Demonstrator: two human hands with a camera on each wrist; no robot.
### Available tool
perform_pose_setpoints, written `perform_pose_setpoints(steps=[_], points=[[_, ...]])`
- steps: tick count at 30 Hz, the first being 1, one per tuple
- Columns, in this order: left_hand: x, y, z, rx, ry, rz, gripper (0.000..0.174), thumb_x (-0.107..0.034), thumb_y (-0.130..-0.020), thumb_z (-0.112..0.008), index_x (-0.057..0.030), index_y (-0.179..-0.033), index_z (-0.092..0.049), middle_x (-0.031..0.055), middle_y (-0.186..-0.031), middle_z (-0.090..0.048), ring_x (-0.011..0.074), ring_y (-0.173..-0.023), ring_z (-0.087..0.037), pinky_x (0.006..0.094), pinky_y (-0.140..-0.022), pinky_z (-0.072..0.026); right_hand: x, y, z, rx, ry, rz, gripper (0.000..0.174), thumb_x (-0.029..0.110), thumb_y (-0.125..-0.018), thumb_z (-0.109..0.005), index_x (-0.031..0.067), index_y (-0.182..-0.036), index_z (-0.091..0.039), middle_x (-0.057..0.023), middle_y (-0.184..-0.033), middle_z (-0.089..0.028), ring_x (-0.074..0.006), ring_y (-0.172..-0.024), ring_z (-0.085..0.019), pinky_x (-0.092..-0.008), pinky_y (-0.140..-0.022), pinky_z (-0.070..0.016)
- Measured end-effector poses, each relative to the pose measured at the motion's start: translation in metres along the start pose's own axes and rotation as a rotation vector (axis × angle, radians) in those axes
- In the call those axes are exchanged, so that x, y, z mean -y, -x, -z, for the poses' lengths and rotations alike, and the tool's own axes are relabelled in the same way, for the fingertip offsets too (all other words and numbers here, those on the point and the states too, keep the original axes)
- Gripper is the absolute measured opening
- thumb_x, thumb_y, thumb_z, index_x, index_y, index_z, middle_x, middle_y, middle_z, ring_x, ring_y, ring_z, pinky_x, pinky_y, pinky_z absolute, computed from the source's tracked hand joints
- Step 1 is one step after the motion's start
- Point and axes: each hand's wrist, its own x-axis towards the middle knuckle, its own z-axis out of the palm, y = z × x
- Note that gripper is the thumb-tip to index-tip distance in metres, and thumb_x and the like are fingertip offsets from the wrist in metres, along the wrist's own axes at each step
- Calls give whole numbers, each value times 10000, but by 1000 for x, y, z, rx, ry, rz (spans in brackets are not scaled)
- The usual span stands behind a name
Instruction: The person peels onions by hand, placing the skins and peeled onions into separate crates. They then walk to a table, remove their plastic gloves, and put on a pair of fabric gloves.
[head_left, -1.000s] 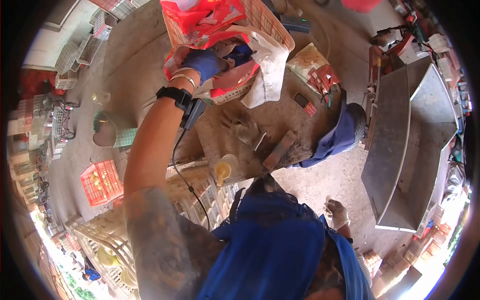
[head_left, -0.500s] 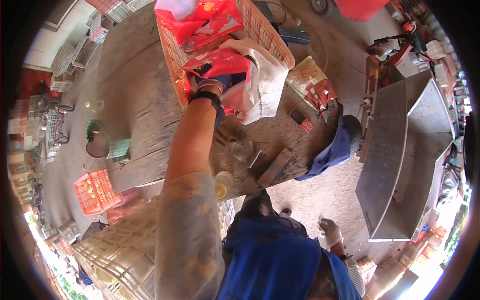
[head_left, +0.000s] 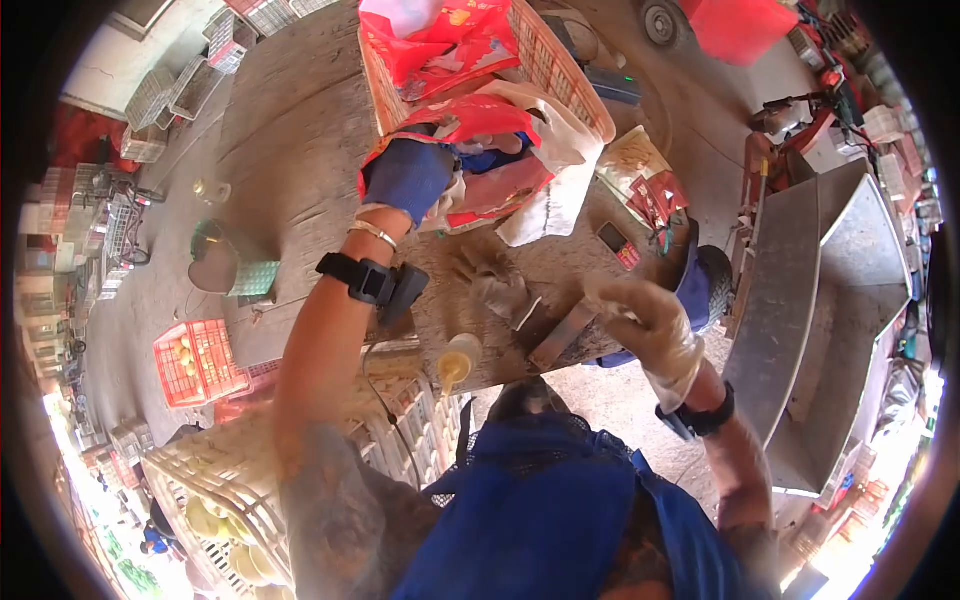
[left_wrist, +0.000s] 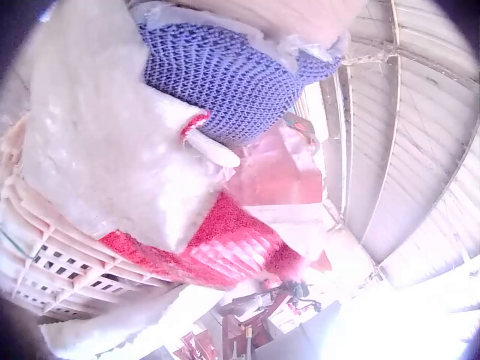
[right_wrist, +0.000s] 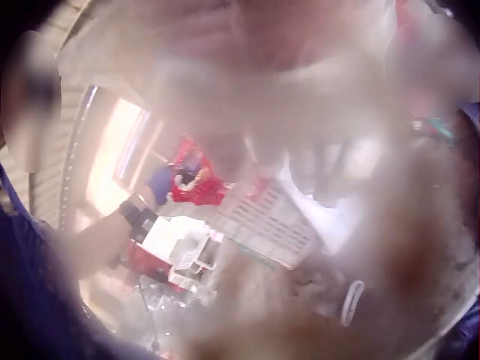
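In the head view my left hand, in a blue knitted glove, is at the left side of an opened red-and-white bag; its fingertips are hidden among the bag's contents. White cloth-like material and a red knitted piece lie beside the blue glove in the left wrist view. My right hand, in a pale translucent glove, hovers over the near right of the table with loosely bent fingers and nothing visible in them. A grey glove lies to its left.
The bag stands in an orange crate. On the table lie a dark block, a phone and a printed packet. A cup is near the front edge, a metal trough at the right.
My right hand has come up from low beside the body to above the table's near edge. My left hand went deeper into the bag, then drew back to its left side.
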Motion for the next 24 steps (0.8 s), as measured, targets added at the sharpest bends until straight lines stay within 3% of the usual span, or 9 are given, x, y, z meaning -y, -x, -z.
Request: perform_pose_setpoints(steps=[2,4,5,7,11,13,17,20,24], points=[[16,3,-14,-30,-63,-106,282,-221,-845,-689,-66,-1078,-726,138,-780,-709,250,-577,-677,393,-559,-541,47,-31,-15,119,-155,77,403,-39,-894,-654,-22,-1297,-658,-149,-1161,-727,-264,-1019,-723,-423,-817,-573],[-4,15,-4,251,400,280,259,-204,-861,-667,-73,-1075,-731,126,-799,-723,244,-643,-705,409,-589,-556,60,-71,-25,57,410,665,394,-30,-859,-646,10,-1249,-684,-138,-1123,-730,-311,-960,-716,-435,-800,-565],[1,17,-10,254,405,283,259,-204,-861,-667,-73,-1075,-731,126,-799,-723,244,-643,-705,409,-589,-556,71,-83,-31,61,412,660,394,-30,-859,-646,10,-1249,-684,-138,-1123,-730,-311,-960,-716,-435,-800,-565],[13,17,-27,70,-541,-338,191,-218,-839,-696,-44,-898,-748,208,-872,-721,315,-813,-726,432,-688,-555,90,-103,-37,136,536,700,355,3,-836,-647,28,-1187,-701,-142,-1085,-723,-364,-971,-685,-442,-846,-562],[4,35,-43,-24,-443,-236,193,-235,-842,-707,-55,-883,-764,203,-890,-724,338,-840,-723,443,-725,-564,52,-143,-40,-21,685,707,289,28,-856,-637,40,-1137,-704,-138,-1082,-723,-370,-1012,-673,-445,-903,-544],[9,48,-59,-132,-178,-258,212,-198,-850,-700,-23,-961,-744,209,-976,-719,363,-883,-712,449,-789,-568,58,-154,-35,8,824,193,312,16,-881,-594,32,-1173,-701,-233,-1126,-698,-383,-1042,-680,-426,-885,-545],[18,47,-89,-269,-69,-388,257,-156,-863,-672,-42,-1084,-737,184,-1023,-709,344,-950,-695,427,-829,-560,43,-186,-39,-43,771,181,255,70,-816,-702,50,-1069,-688,-235,-1064,-704,-413,-1056,-663,-470,-921,-528],[18,49,-87,-344,-138,-459,274,-102,-853,-692,19,-1099,-704,185,-1042,-699,361,-944,-678,437,-828,-552,38,-200,-44,-128,880,308,243,47,-882,-585,30,-1110,-667,-248,-1056,-696,-428,-995,-671,-472,-865,-535],[18,53,-88,-319,8,-504,315,-50,-808,-733,-13,-1120,-701,174,-1022,-697,362,-941,-662,435,-840,-540,31,-217,-52,-12,1049,340,264,114,-917,-594,62,-1167,-661,-236,-1046,-709,-423,-979,-686,-478,-838,-546]])
